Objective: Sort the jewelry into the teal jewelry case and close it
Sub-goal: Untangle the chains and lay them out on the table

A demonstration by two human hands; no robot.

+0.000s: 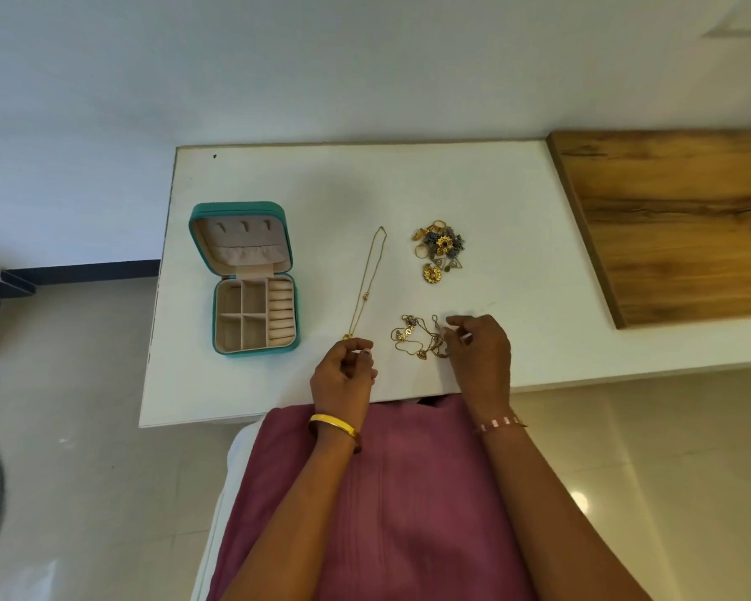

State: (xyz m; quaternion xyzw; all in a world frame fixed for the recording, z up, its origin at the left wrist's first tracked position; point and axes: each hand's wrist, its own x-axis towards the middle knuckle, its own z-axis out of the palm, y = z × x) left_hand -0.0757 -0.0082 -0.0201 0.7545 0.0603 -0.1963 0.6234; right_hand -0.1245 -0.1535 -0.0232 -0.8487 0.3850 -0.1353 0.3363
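Jewelry case lies open for loading; right of it, one chain laid straight, pinched by left hand; right hand pinches tangled chains

The left hand is pinching a long thin gold chain while the right hand is touching a tangled pile of gold chains beside the open teal jewelry case.
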